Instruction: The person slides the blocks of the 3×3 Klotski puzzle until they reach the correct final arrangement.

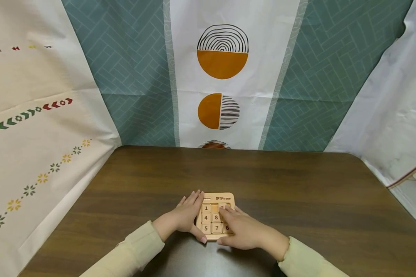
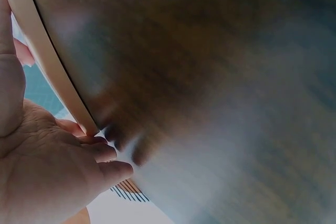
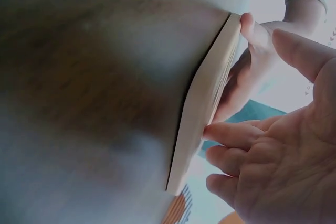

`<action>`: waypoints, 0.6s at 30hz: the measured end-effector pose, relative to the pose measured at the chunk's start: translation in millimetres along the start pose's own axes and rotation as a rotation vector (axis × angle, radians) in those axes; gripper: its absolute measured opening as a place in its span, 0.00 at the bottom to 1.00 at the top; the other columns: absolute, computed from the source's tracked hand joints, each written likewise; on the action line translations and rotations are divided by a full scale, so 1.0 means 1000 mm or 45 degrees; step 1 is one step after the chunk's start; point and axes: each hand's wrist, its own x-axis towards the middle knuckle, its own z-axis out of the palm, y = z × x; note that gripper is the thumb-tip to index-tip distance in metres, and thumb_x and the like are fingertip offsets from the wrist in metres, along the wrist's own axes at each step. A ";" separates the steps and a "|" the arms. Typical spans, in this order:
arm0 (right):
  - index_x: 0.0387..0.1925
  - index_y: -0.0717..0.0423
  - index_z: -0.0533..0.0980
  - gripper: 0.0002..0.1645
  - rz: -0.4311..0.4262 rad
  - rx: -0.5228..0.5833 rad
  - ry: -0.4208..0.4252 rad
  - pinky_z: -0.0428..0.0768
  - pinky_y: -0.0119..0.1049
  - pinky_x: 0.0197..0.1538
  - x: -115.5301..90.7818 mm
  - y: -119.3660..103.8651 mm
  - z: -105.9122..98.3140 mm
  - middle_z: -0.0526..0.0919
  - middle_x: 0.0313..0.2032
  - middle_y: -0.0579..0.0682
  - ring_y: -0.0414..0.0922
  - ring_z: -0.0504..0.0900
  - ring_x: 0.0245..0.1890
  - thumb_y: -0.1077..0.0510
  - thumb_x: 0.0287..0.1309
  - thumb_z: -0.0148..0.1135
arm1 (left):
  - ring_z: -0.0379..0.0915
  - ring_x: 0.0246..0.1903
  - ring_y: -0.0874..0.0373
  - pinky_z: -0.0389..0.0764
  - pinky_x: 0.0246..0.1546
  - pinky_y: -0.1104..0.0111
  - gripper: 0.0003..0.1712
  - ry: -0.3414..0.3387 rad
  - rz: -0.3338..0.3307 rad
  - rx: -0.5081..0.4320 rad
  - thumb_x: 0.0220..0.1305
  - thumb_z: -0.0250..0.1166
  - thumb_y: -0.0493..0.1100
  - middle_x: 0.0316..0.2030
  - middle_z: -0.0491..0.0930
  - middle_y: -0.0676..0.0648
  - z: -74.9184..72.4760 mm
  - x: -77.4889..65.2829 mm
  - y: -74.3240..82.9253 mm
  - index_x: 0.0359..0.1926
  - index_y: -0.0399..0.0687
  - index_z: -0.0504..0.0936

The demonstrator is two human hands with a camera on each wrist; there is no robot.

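A wooden number sliding puzzle (image 1: 216, 235) lies flat on the table in the head view. Its tiles show 1, 4, 8, 5, 7 and 6, with a gap right of the 1. My left hand (image 1: 186, 216) holds the puzzle by its left side, fingers at the far corner and thumb at the near one. With the index fingertip, my right hand (image 1: 244, 230) touches the top right tile (image 1: 222, 206), whose number is partly covered. That hand hides part of the right column. Both wrist views show the puzzle's pale side (image 2: 52, 61) edge-on.
The dark brown wooden table (image 1: 284, 184) extends around the puzzle. A teal and white patterned cloth (image 1: 138, 69) hangs behind its far edge. White cloths with printed motifs (image 1: 38, 115) hang on both sides.
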 end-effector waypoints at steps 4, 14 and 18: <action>0.70 0.67 0.55 0.51 -0.007 -0.002 -0.015 0.54 0.54 0.70 0.006 -0.004 0.000 0.59 0.69 0.65 0.59 0.55 0.71 0.39 0.57 0.60 | 0.38 0.73 0.40 0.46 0.69 0.45 0.79 0.007 0.013 -0.004 0.30 0.79 0.65 0.73 0.43 0.32 0.000 0.000 0.000 0.73 0.31 0.44; 0.69 0.67 0.56 0.51 -0.050 0.017 -0.012 0.53 0.55 0.70 0.005 -0.001 0.001 0.60 0.69 0.63 0.57 0.54 0.71 0.41 0.56 0.62 | 0.38 0.73 0.40 0.46 0.69 0.45 0.78 0.010 0.019 -0.005 0.30 0.79 0.65 0.72 0.43 0.32 0.001 0.000 -0.001 0.73 0.31 0.44; 0.69 0.66 0.57 0.50 -0.042 0.041 0.010 0.52 0.58 0.70 -0.010 0.004 0.003 0.59 0.69 0.64 0.61 0.52 0.71 0.40 0.56 0.62 | 0.37 0.73 0.40 0.45 0.69 0.45 0.79 0.001 0.005 -0.012 0.30 0.79 0.65 0.73 0.42 0.33 0.000 -0.001 -0.003 0.73 0.32 0.43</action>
